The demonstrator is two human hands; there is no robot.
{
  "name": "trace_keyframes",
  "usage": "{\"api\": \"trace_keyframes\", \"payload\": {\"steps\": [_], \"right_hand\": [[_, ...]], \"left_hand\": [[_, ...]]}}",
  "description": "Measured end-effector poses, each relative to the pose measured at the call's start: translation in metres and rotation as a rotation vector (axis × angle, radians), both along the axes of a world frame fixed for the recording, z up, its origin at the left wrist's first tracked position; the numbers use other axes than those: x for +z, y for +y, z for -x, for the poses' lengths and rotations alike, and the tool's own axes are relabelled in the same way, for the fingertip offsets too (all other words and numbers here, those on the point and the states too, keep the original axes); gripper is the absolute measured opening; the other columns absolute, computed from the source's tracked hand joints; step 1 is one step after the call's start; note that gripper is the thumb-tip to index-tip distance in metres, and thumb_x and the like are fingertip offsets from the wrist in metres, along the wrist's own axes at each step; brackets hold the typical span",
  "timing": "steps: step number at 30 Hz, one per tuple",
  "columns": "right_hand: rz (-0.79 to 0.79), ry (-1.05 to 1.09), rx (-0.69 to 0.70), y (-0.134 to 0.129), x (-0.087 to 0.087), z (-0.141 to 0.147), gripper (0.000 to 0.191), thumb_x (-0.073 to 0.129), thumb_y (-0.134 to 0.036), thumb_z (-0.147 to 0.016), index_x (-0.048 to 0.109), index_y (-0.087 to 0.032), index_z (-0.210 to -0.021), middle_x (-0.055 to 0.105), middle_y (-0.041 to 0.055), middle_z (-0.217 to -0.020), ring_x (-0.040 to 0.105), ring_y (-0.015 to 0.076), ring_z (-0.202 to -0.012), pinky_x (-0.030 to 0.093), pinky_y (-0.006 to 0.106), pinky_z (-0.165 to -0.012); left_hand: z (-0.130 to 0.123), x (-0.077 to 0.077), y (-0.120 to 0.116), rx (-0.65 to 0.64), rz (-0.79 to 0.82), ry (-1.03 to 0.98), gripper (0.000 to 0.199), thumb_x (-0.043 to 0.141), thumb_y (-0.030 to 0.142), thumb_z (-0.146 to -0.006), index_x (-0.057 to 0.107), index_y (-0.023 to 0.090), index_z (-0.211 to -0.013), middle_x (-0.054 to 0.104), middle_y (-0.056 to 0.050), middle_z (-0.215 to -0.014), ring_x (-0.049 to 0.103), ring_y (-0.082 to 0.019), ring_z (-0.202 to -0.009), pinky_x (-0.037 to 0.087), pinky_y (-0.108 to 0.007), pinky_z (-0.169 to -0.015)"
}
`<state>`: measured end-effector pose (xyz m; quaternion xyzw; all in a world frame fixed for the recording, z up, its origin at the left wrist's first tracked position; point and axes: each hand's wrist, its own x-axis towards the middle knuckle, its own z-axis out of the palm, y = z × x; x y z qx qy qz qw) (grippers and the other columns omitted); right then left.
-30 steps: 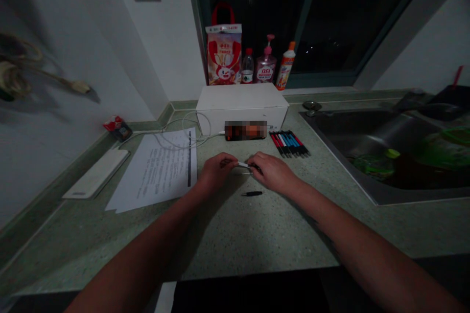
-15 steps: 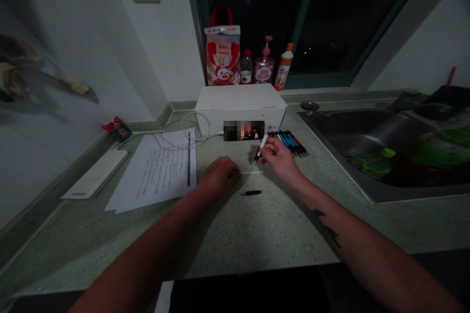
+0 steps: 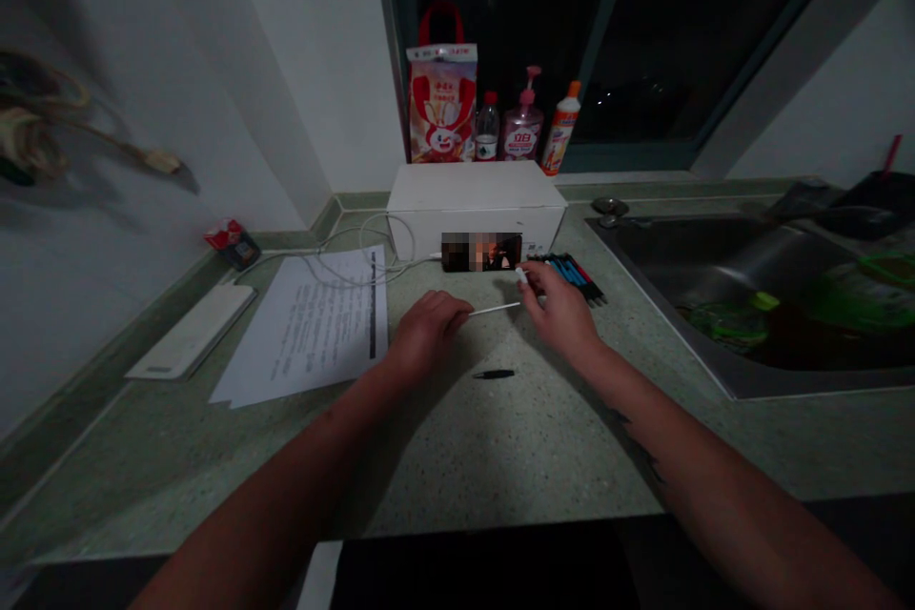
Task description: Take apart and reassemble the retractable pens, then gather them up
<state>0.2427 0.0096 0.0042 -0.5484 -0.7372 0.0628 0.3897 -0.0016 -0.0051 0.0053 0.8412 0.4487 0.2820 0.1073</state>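
Note:
My left hand [image 3: 429, 329] is closed, pinching one end of a thin white pen refill [image 3: 495, 309] that points right. The refill's other end comes close to my right hand [image 3: 561, 310]; I cannot make out whether they touch. My right fingers are wrapped round a white pen barrel [image 3: 521, 276], mostly hidden by the hand. Below the hands, a short black pen part [image 3: 493, 375] with a pointed tip lies on the counter. Just beyond my right hand, several pens [image 3: 576, 276] in blue, black and red lie side by side.
A lit phone [image 3: 457, 254] with a white cable leans on a white box [image 3: 476, 186]. Printed sheets [image 3: 307, 334] and a white power bank-like slab [image 3: 193, 334] lie left. A steel sink [image 3: 668, 343] is at right. Bottles and a bag [image 3: 441, 105] stand behind.
My left hand has lifted the refill slightly away from me, its right end now higher. The white barrel in my right hand has turned and shows less. The view has shifted slightly.

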Motion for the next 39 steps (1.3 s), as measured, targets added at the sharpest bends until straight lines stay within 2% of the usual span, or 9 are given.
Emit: {"api": "trace_keyframes", "payload": {"steps": [4, 11, 19, 23, 27, 29, 31, 35, 39], "right_hand": [[-0.010, -0.108, 0.030, -0.002, 0.002, 0.001, 0.031, 0.048, -0.023, -0.099, 0.064, -0.019, -0.126, 0.073, 0.0126, -0.121, 0.069, 0.0273, -0.102, 0.054, 0.040, -0.088], [-0.003, -0.222, 0.065, -0.007, 0.005, 0.004, 0.034, 0.050, -0.017, -0.098, 0.065, -0.022, -0.129, 0.071, 0.0112, -0.121, 0.068, 0.0269, -0.107, 0.054, 0.037, -0.087], [0.054, -0.351, 0.261, -0.012, 0.007, 0.010, 0.029, 0.052, -0.019, -0.102, 0.071, -0.025, -0.124, 0.071, 0.0084, -0.114, 0.068, 0.0224, -0.102, 0.052, 0.034, -0.087], [0.092, -0.328, 0.331, -0.017, 0.003, 0.017, 0.040, 0.049, -0.015, -0.101, 0.064, -0.026, -0.135, 0.071, 0.0082, -0.116, 0.068, 0.0214, -0.100, 0.053, 0.034, -0.088], [0.065, -0.178, 0.284, -0.015, 0.000, 0.017, 0.047, 0.046, -0.014, -0.099, 0.057, -0.023, -0.144, 0.070, 0.0108, -0.123, 0.068, 0.0234, -0.107, 0.053, 0.037, -0.094], [0.017, -0.056, 0.231, -0.011, -0.001, 0.016, 0.047, 0.046, -0.013, -0.097, 0.058, -0.020, -0.142, 0.069, 0.0122, -0.127, 0.067, 0.0242, -0.113, 0.053, 0.038, -0.097], [-0.007, 0.039, 0.187, -0.008, -0.002, 0.014, 0.045, 0.046, -0.013, -0.096, 0.061, -0.019, -0.137, 0.070, 0.0125, -0.128, 0.067, 0.0243, -0.114, 0.053, 0.038, -0.097], [0.001, 0.078, 0.149, -0.007, -0.004, 0.014, 0.035, 0.047, -0.019, -0.098, 0.067, -0.021, -0.127, 0.073, 0.0106, -0.122, 0.068, 0.0243, -0.112, 0.052, 0.039, -0.099], [0.014, 0.008, 0.173, -0.010, -0.004, 0.015, 0.032, 0.048, -0.018, -0.099, 0.069, -0.021, -0.123, 0.073, 0.0097, -0.119, 0.067, 0.0238, -0.111, 0.051, 0.038, -0.098]], "left_hand": [[0.004, 0.002, 0.001, 0.058, -0.110, -0.086, 0.026, 0.049, 0.023, -0.105, 0.073, 0.020, -0.114, 0.074, -0.007, -0.105, 0.063, -0.022, -0.101, 0.049, -0.037, -0.092], [0.004, 0.001, 0.001, 0.080, -0.107, -0.060, 0.028, 0.048, 0.023, -0.105, 0.074, 0.022, -0.115, 0.072, -0.006, -0.103, 0.062, -0.022, -0.100, 0.050, -0.037, -0.091], [0.002, 0.005, -0.002, 0.119, -0.086, 0.048, 0.028, 0.050, 0.018, -0.102, 0.076, 0.025, -0.110, 0.070, -0.005, -0.102, 0.061, -0.023, -0.102, 0.049, -0.037, -0.091], [-0.002, 0.001, -0.003, 0.027, -0.097, -0.008, 0.023, 0.054, 0.018, -0.100, 0.073, 0.022, -0.113, 0.073, -0.007, -0.102, 0.064, -0.024, -0.100, 0.051, -0.040, -0.093], [-0.004, 0.002, -0.008, 0.177, -0.239, -0.111, 0.039, 0.063, 0.026, -0.098, 0.059, 0.020, -0.136, 0.067, -0.013, -0.132, 0.058, -0.029, -0.123, 0.046, -0.045, -0.108], [-0.004, 0.003, -0.011, 0.193, -0.280, -0.144, 0.044, 0.065, 0.029, -0.097, 0.056, 0.019, -0.139, 0.063, -0.015, -0.137, 0.056, -0.030, -0.128, 0.043, -0.047, -0.111], [-0.006, 0.004, -0.014, 0.084, -0.247, -0.135, 0.037, 0.065, 0.031, -0.097, 0.060, 0.021, -0.133, 0.067, -0.013, -0.131, 0.059, -0.028, -0.123, 0.045, -0.045, -0.108], [-0.014, 0.001, -0.021, -0.297, -0.050, 0.025, 0.029, 0.072, 0.037, -0.093, 0.070, 0.022, -0.117, 0.071, -0.009, -0.118, 0.063, -0.025, -0.113, 0.049, -0.040, -0.102], [-0.022, -0.001, -0.024, -0.399, 0.052, 0.170, 0.015, 0.071, 0.030, -0.094, 0.074, 0.022, -0.106, 0.072, -0.008, -0.116, 0.063, -0.025, -0.110, 0.048, -0.040, -0.100]]}}
